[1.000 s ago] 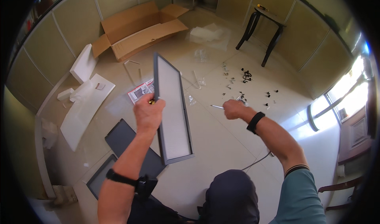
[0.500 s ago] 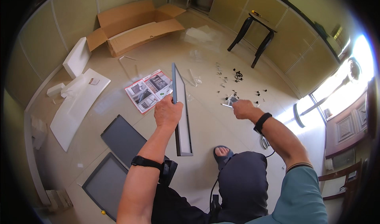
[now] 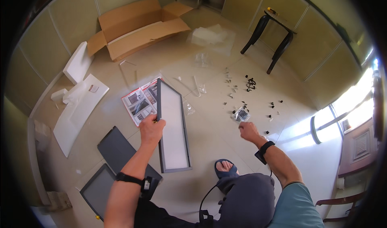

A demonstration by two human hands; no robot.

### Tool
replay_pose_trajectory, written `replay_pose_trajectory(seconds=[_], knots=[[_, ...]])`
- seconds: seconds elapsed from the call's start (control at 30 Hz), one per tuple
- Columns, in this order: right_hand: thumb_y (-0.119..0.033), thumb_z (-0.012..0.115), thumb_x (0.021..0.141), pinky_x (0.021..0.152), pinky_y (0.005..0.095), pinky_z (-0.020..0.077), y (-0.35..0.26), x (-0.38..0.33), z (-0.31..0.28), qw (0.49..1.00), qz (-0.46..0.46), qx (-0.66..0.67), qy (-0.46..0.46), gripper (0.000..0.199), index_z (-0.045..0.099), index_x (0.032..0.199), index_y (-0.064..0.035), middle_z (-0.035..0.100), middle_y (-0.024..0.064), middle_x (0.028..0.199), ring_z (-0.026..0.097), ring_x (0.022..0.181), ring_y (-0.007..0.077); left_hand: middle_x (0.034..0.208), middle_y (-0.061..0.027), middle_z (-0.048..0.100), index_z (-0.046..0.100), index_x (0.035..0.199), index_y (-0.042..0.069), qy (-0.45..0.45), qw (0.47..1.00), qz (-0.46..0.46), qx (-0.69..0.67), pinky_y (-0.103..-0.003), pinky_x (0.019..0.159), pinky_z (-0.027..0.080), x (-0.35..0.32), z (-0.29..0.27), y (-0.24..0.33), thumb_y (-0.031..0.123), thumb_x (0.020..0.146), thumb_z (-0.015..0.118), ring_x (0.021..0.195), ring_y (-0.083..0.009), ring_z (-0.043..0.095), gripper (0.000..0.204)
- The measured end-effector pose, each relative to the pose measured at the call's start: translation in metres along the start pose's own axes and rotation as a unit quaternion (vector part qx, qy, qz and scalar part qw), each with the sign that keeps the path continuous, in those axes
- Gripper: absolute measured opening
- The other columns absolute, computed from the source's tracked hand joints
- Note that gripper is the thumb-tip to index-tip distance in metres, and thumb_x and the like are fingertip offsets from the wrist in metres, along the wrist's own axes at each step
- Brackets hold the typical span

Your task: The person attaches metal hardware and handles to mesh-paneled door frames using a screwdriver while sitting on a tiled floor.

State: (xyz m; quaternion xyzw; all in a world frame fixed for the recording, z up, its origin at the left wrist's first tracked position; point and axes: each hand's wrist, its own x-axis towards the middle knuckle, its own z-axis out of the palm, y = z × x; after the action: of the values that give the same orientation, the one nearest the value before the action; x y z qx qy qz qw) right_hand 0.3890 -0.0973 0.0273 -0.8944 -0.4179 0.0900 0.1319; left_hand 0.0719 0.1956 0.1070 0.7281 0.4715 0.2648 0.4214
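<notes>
My left hand is closed on the near-left edge of a shallow grey-framed panel with a pale inner face. The panel is held tilted, its far end over an open printed leaflet on the floor. My right hand is curled with its fingertips pointing down; whatever it holds, if anything, is hidden. Just beyond those fingers is a small clear plastic bag with dark contents; whether they touch it I cannot tell. Loose black fittings and small metal parts are scattered farther off.
Two dark grey panels lie on the floor at left. White foam pieces and an open cardboard box are beyond. A black-legged stool stands at far right. My sandalled foot is between my arms.
The panel has swung left and turned, showing more of its pale face. My right hand has moved slightly down; the slim silvery thing seen at its fingertips no longer shows.
</notes>
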Motion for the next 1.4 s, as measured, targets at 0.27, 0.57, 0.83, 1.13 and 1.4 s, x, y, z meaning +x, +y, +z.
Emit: replay_pose_trajectory(seconds=[0.27, 0.57, 0.83, 1.13, 1.4], knots=[[-0.019, 0.062, 0.081, 0.07, 0.0433, 0.0529, 0.063, 0.154, 0.001, 0.97, 0.062, 0.197, 0.124, 0.016, 0.071, 0.084, -0.0055, 0.068, 0.0175, 0.077, 0.067, 0.075, 0.037, 0.078, -0.0065, 0.066, 0.068, 0.099, -0.009, -0.012, 0.979, -0.095, -0.179, -0.024, 0.06, 0.048, 0.014, 0.015, -0.015, 0.004, 0.077, 0.064, 0.065, -0.0114, 0.06, 0.026], [-0.017, 0.065, 0.077, 0.072, 0.0449, 0.0525, 0.052, 0.256, 0.022, 0.977, 0.025, 0.177, 0.117, 0.017, 0.071, 0.087, -0.0048, 0.068, 0.019, 0.08, 0.067, 0.079, 0.0363, 0.085, -0.0077, 0.067, 0.067, 0.102, -0.009, 0.07, 0.945, -0.148, -0.283, -0.026, 0.066, 0.049, 0.009, 0.073, -0.015, -0.001, 0.079, 0.065, 0.073, -0.0125, 0.061, 0.025], [-0.02, 0.068, 0.08, 0.089, 0.0427, 0.0515, 0.041, 0.276, 0.04, 0.998, 0.011, 0.041, 0.035, 0.035, 0.068, 0.113, -0.0084, 0.069, 0.0172, 0.101, 0.064, 0.102, 0.0345, 0.083, -0.0089, 0.067, 0.066, 0.099, -0.007, 0.043, 0.912, -0.23, -0.336, -0.025, 0.059, 0.053, 0.004, 0.068, -0.023, 0.002, 0.082, 0.067, 0.067, -0.014, 0.064, 0.019], [-0.014, 0.065, 0.082, 0.084, 0.0444, 0.053, 0.044, 0.291, 0.05, 0.997, -0.063, 0.015, 0.039, 0.018, 0.068, 0.096, -0.0036, 0.068, 0.0186, 0.095, 0.065, 0.094, 0.0363, 0.086, -0.0106, 0.066, 0.062, 0.103, -0.004, -0.002, 0.853, -0.314, -0.416, -0.025, 0.061, 0.056, -0.014, 0.065, -0.041, 0.017, 0.087, 0.064, 0.069, -0.0156, 0.064, 0.026], [-0.012, 0.061, 0.083, 0.08, 0.0457, 0.0531, 0.05, 0.293, 0.059, 0.995, -0.073, -0.021, 0.063, 0.01, 0.065, 0.087, -0.0033, 0.067, 0.0184, 0.093, 0.065, 0.091, 0.0368, 0.091, -0.0105, 0.066, 0.061, 0.103, -0.002, 0.018, 0.787, -0.362, -0.499, -0.028, 0.069, 0.057, -0.021, 0.08, -0.042, 0.021, 0.087, 0.065, 0.075, -0.017, 0.065, 0.028]])
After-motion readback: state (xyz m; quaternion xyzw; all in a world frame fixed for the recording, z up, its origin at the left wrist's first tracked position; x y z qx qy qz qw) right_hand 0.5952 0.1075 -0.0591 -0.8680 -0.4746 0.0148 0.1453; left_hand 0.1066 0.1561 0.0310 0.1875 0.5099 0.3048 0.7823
